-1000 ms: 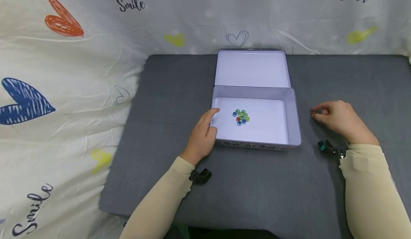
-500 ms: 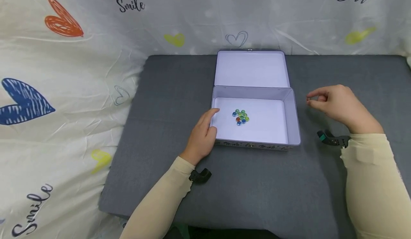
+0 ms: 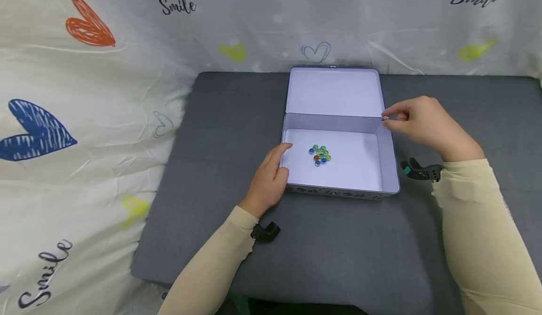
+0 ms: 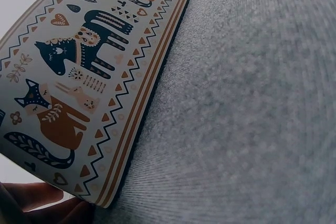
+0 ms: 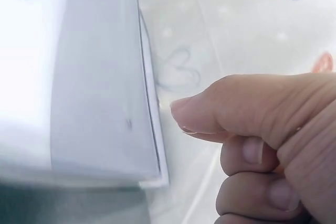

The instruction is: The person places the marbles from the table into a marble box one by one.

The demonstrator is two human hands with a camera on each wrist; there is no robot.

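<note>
A metal box (image 3: 338,190) with its hinged lid (image 3: 334,91) laid back stands on the grey table. Several glass marbles (image 3: 320,155) in green, blue and orange lie on its white floor. At the box's left wall my left hand (image 3: 267,181) rests, index fingertip at the rim. Its fingers (image 4: 39,195) touch the end wall in the left wrist view, below a printed side with animals. My right hand (image 3: 436,127) hovers by the back right corner, thumb and index finger pinching a tiny shiny marble (image 3: 384,118), mostly hidden. The right wrist view shows the thumb (image 5: 210,106) covering it.
Grey cloth (image 3: 224,131) covers the table around the box. Behind it and to the left hangs a white sheet (image 3: 271,23) printed with hearts and "Smile". The box's open lid reaches close to the back edge.
My right hand has risen from the table at the right and moved left and away from me to the box's corner, with the small marble pinched. The left hand stays put.
</note>
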